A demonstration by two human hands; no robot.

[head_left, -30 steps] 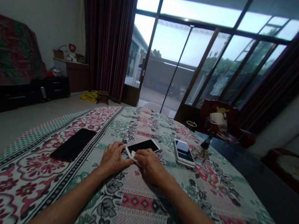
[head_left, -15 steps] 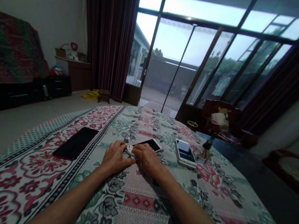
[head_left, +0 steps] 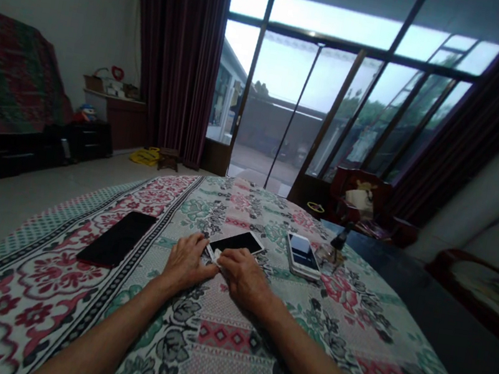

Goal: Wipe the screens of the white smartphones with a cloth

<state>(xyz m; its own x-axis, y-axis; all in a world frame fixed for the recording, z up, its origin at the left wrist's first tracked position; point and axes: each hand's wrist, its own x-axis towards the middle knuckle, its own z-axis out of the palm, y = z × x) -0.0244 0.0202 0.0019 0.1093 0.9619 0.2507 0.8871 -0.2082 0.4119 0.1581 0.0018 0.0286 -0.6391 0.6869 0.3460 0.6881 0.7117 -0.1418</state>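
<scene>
A white smartphone (head_left: 239,242) with a dark screen lies on the patterned tablecloth in front of me. My left hand (head_left: 185,260) grips its near left end, fingers at the corner and thumb along the near edge. Pinched in the fingertips of my right hand (head_left: 245,276) is a small crumpled white tissue (head_left: 217,254), pressed against the phone's near left end. My right fingers cover part of the tissue and of the phone.
A large black phone or tablet (head_left: 118,238) lies to the left. Stacked white phones (head_left: 303,256) lie to the right, beside a small glass jar (head_left: 329,256) with a dark object upright in it. The floral tablecloth (head_left: 226,335) covers the table. A chair (head_left: 357,194) stands beyond.
My right hand has shifted the tissue slightly toward me along the phone's end, and more of the screen shows. My left hand keeps its grip. The view has turned slightly right.
</scene>
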